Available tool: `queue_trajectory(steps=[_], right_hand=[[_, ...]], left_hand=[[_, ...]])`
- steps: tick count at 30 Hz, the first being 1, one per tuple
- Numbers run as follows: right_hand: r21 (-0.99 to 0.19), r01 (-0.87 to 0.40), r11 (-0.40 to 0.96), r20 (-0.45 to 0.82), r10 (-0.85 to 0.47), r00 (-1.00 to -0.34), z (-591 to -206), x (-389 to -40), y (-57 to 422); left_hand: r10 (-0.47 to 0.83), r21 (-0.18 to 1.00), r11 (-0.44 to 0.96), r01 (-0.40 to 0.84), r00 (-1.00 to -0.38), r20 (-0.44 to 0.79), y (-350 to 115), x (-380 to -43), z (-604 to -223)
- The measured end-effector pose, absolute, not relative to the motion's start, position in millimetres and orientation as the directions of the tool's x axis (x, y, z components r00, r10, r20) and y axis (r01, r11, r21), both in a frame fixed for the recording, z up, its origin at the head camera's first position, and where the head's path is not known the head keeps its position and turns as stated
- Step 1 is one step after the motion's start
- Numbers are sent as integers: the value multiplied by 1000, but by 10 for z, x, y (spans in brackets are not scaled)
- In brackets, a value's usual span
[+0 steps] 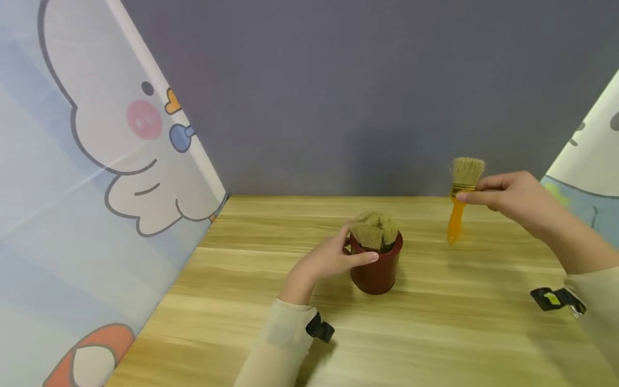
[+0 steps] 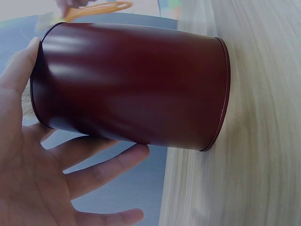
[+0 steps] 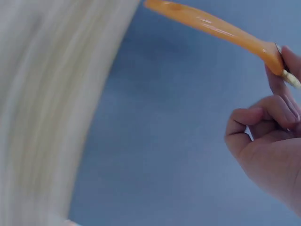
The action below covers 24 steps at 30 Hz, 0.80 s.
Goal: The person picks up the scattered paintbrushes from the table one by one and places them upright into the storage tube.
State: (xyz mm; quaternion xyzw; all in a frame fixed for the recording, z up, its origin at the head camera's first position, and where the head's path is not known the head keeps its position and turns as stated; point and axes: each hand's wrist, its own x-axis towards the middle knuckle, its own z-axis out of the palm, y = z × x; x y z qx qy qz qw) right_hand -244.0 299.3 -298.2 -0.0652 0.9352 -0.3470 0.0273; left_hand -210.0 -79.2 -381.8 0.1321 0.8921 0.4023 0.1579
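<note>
A dark red round pot stands upright on the table, bristle ends up from several paintbrushes packed inside. My left hand holds the pot near its rim from the left. In the left wrist view, the thumb lies at the rim of the pot and the other fingers spread along its side. Off to the right, my right hand pinches a paintbrush near its metal band, bristles up and orange handle hanging down above the table. The same brush handle shows in the right wrist view.
The pale wooden table meets a grey wall at the back. A cartoon-printed sheet flanks the left side, and another printed sheet stands at the right. Black straps sit on both sleeves.
</note>
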Motion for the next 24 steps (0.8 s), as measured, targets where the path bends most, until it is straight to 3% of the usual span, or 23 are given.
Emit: queue_trajectory(steps=[5, 11, 24], right_hand=[[-718, -151, 680, 124, -88, -988, -2749, -2313, 2697], [-742, -204, 639, 190, -91, -978, -2575, -2152, 2456], [-742, -231, 629, 154, -175, -972, -2598, -1913, 2028]], left_hand=[[367, 767, 629, 128, -918, -148, -875, -2111, -3820], [369, 764, 633, 123, -916, -159, -869, -2112, -3801], [368, 755, 649, 98, -908, -198, -825, -2103, -3813]])
